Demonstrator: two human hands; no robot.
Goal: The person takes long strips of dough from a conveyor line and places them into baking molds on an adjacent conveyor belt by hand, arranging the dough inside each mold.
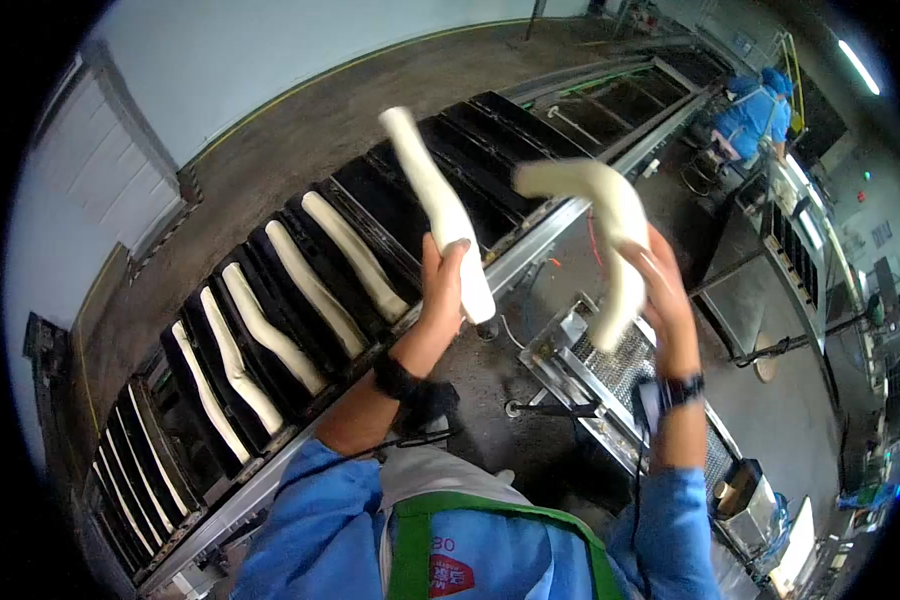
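Note:
My left hand (444,285) is closed around the lower part of a long, pale dough roll (425,180), which tilts up and to the left over the black trays. In my right hand (662,285) is a second dough roll (602,190). That one sags into a bend, its upper end drooping to the left, and it is slightly blurred. More long dough rolls (265,325) lie one to a slot in black trays (385,190) along the conveyor, to the left of my hands.
The conveyor's metal rail (550,232) runs diagonally below the trays. A perforated metal table (610,365) stands under my right hand. Further right is a metal frame table (760,285). A co-worker in blue (755,115) bends over at the far right.

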